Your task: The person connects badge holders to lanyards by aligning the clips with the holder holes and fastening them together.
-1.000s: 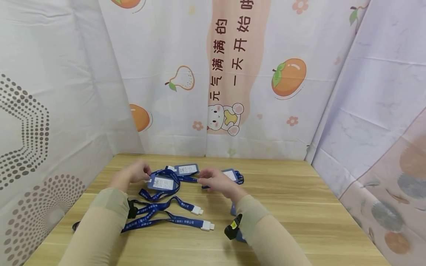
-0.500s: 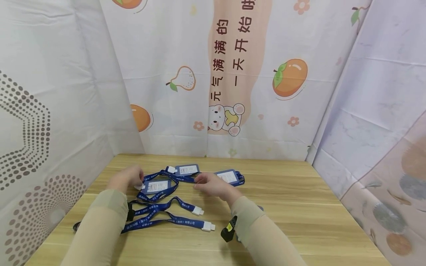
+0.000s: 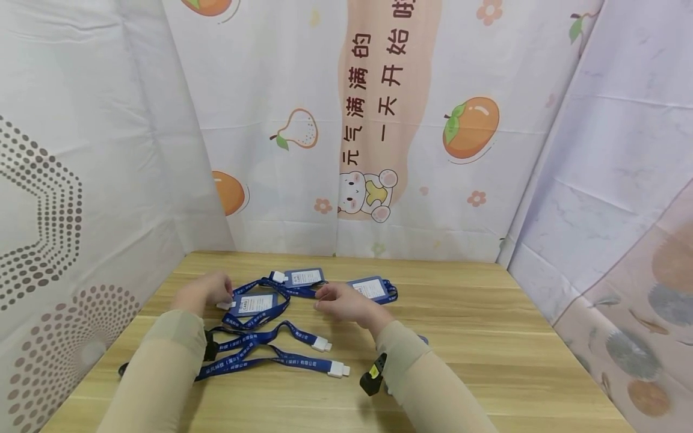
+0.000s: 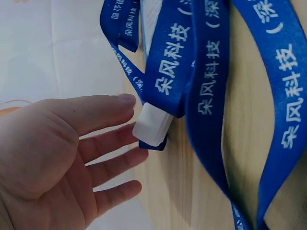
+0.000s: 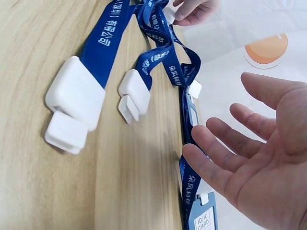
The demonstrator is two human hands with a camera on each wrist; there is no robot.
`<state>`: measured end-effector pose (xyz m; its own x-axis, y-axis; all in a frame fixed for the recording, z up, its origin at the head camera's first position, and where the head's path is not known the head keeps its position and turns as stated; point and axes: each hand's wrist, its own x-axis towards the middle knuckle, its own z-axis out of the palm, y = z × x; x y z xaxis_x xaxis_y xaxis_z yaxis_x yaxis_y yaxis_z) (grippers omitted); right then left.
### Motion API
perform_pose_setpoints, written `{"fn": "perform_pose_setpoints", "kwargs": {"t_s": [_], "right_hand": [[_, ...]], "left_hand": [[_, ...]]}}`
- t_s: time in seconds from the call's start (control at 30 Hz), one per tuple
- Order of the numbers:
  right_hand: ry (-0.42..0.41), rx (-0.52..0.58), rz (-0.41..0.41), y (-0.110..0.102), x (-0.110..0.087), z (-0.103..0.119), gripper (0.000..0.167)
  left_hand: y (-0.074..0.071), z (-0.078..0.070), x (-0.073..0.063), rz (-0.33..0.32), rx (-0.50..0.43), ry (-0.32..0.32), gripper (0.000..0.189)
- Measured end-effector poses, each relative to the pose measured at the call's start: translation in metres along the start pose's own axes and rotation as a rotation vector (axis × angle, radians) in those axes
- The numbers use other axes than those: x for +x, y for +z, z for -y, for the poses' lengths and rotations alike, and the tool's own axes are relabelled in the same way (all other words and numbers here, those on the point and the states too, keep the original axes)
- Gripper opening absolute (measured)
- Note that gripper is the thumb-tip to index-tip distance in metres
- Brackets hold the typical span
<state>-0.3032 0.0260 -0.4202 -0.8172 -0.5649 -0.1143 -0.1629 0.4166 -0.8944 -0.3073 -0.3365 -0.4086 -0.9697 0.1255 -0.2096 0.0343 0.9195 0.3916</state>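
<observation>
My left hand (image 3: 208, 290) is at the table's left side, beside a blue badge holder (image 3: 254, 305) looped by its printed lanyard (image 3: 271, 314). In the left wrist view its fingers are loosely extended, the index fingertip right at a white buckle (image 4: 153, 125) and the thumb tip just above. My right hand (image 3: 349, 304) hovers palm-down near the middle, fingers relaxed and holding nothing, as the right wrist view confirms. Behind it lie a second badge holder (image 3: 304, 277) and a third (image 3: 370, 290), each with a blue lanyard.
Closer in, two lanyard ends with white buckles (image 3: 338, 368) stretch from under my left forearm across the wooden table (image 3: 487, 337). A blue item (image 3: 423, 340) is mostly hidden under my right forearm. Printed white curtains (image 3: 271, 180) enclose the back and sides.
The left hand and nearest badge holder have shifted left and slightly towards me over the first half second, then stayed nearly still. My right hand has drawn slightly left, showing more of the third badge holder.
</observation>
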Motion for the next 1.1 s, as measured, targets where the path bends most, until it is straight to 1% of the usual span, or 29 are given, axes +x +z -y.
{"fn": "perform_pose_setpoints", "kwargs": {"t_s": [0.17, 0.23, 0.37, 0.5, 0.57, 0.7, 0.83, 1.03, 1.1], "right_hand": [[0.004, 0.009, -0.017, -0.006, -0.002, 0.001, 0.042], [-0.006, 0.017, -0.031, -0.009, -0.004, 0.003, 0.043], [-0.041, 0.041, -0.053, -0.018, -0.009, 0.007, 0.038], [-0.080, 0.073, -0.067, -0.031, -0.018, 0.007, 0.034], [-0.101, 0.086, -0.080, -0.038, -0.024, 0.006, 0.035], [-0.123, 0.104, -0.111, -0.052, -0.037, 0.002, 0.039], [-0.147, 0.108, -0.125, -0.064, -0.049, -0.003, 0.043], [-0.181, 0.103, -0.142, -0.079, -0.069, -0.009, 0.044], [-0.184, 0.083, -0.156, -0.084, -0.075, -0.010, 0.043]], "left_hand": [[-0.007, -0.004, -0.001, -0.027, -0.004, 0.015, 0.011], [-0.010, -0.009, 0.000, -0.048, -0.024, 0.026, 0.015], [-0.016, -0.022, 0.004, -0.112, -0.060, 0.090, 0.021], [-0.021, -0.039, 0.005, -0.174, -0.112, 0.171, 0.027], [-0.022, -0.049, 0.005, -0.193, -0.141, 0.203, 0.030], [-0.021, -0.070, 0.003, -0.210, -0.174, 0.252, 0.035], [-0.018, -0.088, 0.001, -0.216, -0.178, 0.295, 0.034], [-0.012, -0.115, -0.005, -0.207, -0.185, 0.349, 0.034], [-0.011, -0.123, -0.007, -0.207, -0.182, 0.369, 0.034]]}}
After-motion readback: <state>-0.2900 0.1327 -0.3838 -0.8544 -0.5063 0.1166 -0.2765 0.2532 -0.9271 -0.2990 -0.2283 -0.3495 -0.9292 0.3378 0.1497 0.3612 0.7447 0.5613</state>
